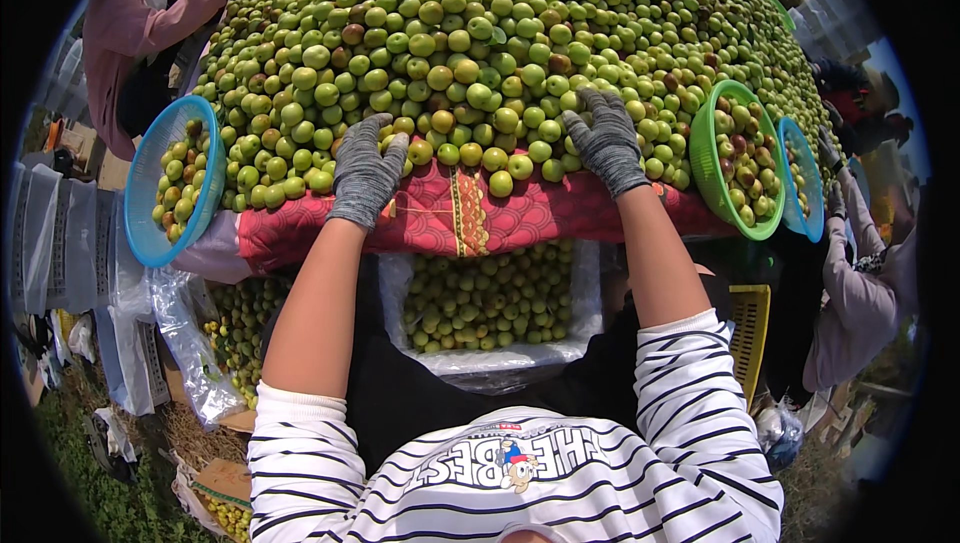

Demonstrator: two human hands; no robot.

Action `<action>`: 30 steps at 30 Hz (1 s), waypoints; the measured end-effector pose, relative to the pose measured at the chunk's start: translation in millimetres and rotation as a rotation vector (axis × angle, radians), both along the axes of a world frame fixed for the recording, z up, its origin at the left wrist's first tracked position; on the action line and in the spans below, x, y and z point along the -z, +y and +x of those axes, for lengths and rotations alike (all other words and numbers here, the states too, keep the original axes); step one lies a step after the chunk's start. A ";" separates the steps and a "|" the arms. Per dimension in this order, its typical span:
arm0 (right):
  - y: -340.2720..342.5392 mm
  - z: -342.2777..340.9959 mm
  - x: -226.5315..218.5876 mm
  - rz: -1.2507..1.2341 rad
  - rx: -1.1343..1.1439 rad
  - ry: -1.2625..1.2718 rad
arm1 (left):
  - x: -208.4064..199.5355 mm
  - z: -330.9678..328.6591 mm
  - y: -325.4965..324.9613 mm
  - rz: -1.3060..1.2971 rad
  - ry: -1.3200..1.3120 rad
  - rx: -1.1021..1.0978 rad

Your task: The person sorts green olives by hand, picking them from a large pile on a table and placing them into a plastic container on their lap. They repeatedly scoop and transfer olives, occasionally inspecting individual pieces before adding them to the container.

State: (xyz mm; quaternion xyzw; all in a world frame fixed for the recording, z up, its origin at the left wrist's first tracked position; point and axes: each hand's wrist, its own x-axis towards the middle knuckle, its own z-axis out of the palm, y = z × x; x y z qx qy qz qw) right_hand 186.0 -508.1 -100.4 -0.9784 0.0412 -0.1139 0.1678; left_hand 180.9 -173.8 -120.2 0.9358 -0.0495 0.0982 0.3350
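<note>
A large heap of green jujubes (440, 53), some blushed brown, covers the table before me. My left hand (367, 171), in a grey knit glove, rests at the heap's near edge with thumb and fingers apart. Farther right, my right hand (607, 141), gloved alike, touches the fruit with its fingers spread. Neither hand grips a jujube that I can see. Between them, a few loose jujubes (501, 183) lie on the red patterned cloth (530, 213) along the table's edge.
Below the edge, between my knees, stands a plastic-lined crate (495, 358) of jujubes. A blue basket (135, 183) sits at left, a green basket (705, 153) and another blue basket (810, 205) at right. Co-workers (140, 33) flank the heap. A yellow crate (748, 338) stands lower right.
</note>
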 end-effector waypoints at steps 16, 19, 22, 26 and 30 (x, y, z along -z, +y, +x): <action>118.2 -54.7 22.8 0.090 -0.673 -0.148 | 29.0 1.3 -20.4 -0.535 0.164 0.417; 109.8 -76.3 18.1 0.062 -0.714 -0.113 | 22.2 -3.7 -13.1 -0.730 0.328 0.416; 89.0 -92.2 19.4 0.449 -0.520 -0.224 | 7.2 -5.6 -0.1 -0.428 0.223 0.371; 67.5 -93.4 33.4 1.341 0.130 -0.109 | -17.6 -15.7 12.2 -0.160 0.429 0.293; 65.9 -90.8 44.4 1.798 0.268 0.070 | -30.7 -38.6 12.6 0.182 0.500 0.418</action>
